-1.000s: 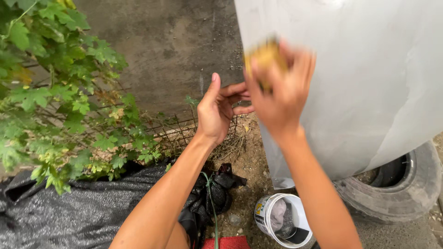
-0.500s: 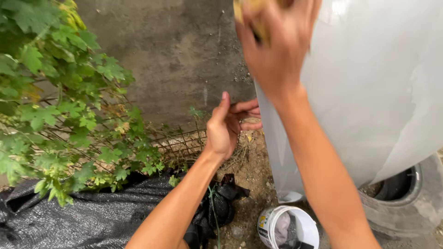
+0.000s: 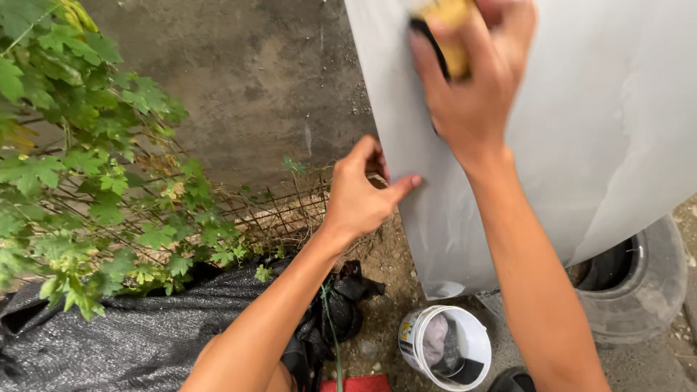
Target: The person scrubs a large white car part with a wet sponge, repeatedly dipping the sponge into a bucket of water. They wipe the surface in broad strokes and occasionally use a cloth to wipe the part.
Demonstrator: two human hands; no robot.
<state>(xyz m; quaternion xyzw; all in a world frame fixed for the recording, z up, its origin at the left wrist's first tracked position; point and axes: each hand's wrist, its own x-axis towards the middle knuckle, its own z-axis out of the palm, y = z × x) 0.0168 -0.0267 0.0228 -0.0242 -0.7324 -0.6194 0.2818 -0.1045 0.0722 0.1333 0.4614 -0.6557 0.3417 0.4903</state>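
Observation:
A large pale grey panel (image 3: 581, 145) stands upright at the right. My right hand (image 3: 472, 87) presses a yellow sanding pad (image 3: 450, 33) with a dark underside against the panel near the top of the view. My left hand (image 3: 363, 196) grips the panel's left edge lower down, thumb on the front face, fingers curled behind it. The pad is partly cut off by the frame's top edge.
A rough concrete wall (image 3: 247, 80) stands behind. Green leafy branches (image 3: 80, 167) fill the left. Black mesh fabric (image 3: 123, 334) lies on the ground. A white bucket (image 3: 446, 348) with rags sits below the panel, a tyre (image 3: 639, 283) at the right.
My right hand has carried the pad upward along the panel. My left hand has shifted from open beside the edge to gripping the panel's edge.

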